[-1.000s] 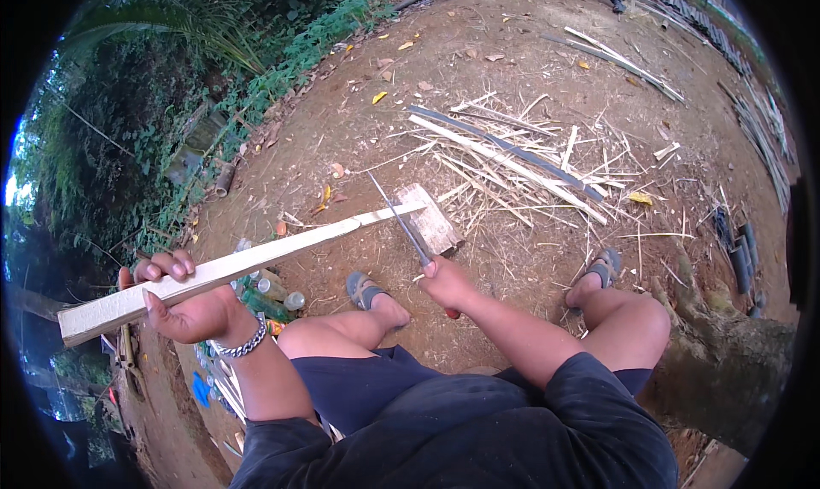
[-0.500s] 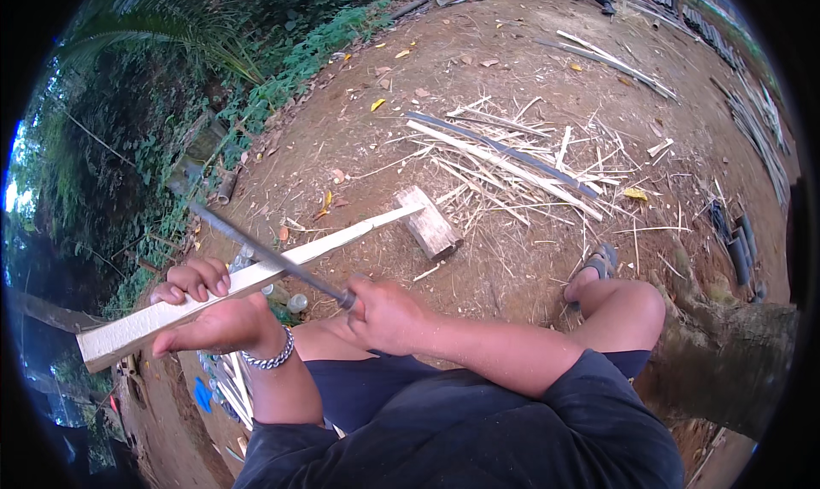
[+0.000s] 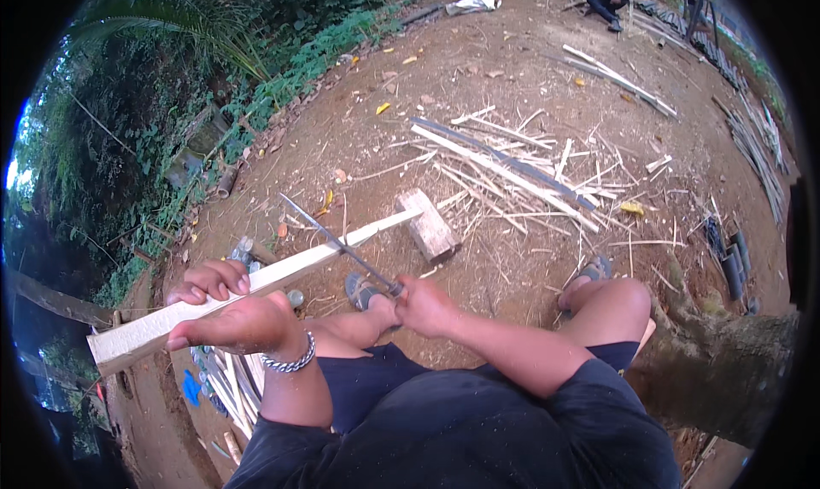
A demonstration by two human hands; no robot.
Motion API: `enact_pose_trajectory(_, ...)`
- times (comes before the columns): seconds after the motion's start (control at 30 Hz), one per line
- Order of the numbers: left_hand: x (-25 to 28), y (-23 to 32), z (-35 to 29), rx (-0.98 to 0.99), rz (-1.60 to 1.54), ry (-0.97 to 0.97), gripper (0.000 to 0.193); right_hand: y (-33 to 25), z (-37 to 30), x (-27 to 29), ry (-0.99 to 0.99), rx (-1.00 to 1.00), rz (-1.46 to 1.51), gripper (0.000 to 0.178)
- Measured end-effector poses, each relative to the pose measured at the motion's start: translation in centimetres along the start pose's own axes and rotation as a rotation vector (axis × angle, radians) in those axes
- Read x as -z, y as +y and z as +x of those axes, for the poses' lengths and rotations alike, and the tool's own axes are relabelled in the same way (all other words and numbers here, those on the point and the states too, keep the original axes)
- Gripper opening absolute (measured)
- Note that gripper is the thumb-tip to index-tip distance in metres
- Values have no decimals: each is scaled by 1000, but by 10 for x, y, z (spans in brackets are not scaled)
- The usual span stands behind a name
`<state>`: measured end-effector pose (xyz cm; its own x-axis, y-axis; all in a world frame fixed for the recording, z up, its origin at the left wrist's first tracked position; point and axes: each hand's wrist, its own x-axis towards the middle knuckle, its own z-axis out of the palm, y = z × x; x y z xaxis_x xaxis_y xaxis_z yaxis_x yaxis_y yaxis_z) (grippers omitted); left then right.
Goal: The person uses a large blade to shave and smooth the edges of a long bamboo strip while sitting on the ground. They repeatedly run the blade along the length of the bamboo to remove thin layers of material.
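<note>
My left hand is closed around a long pale piece of wood, thick and square at its near end and narrowing toward the far tip. That tip lies against the top of a short wooden block on the ground. In my right hand is the handle of a long-bladed knife. Its blade crosses the wood beyond my left hand; whether the edge bites into the wood I cannot tell.
Split strips and shavings lie on the dirt past the block. Dark tubes and a thick log are at right. Jars stand near my left leg, more strips beside it. A person crouches far off.
My right hand has moved the knife forward and to the right, along the wood toward its narrow tip. My left hand has shifted slightly right in view and keeps its hold.
</note>
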<state>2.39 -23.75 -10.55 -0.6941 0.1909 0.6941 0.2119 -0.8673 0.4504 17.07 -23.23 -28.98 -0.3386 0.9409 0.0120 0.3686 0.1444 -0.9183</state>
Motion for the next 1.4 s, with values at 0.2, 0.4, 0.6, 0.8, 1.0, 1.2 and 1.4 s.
enact_pose_trajectory(0.2,9,-1,9,3,-54,-40,62,-74,-29,0,-110,249,-49,20)
enact_pose_trajectory(0.4,-6,-4,0,-5,-60,-31,61,0,-5,0,78,-176,33,27)
enact_pose_trajectory(0.6,-1,-4,3,-6,-58,-66,61,1,11,-7,-83,-9,-21,21)
enact_pose_trajectory(0.8,15,-13,4,-7,-74,-42,61,-29,8,2,-66,13,-76,21)
enact_pose_trajectory(1.0,4,-24,1,79,-140,-55,62,82,54,13,44,-205,-122,25)
enact_pose_trajectory(1.2,10,-15,16,76,-112,-113,62,-24,20,16,-262,136,-107,28)
enact_pose_trajectory(1.4,-2,-29,13,67,-106,-144,62,50,62,6,-23,-237,-108,27)
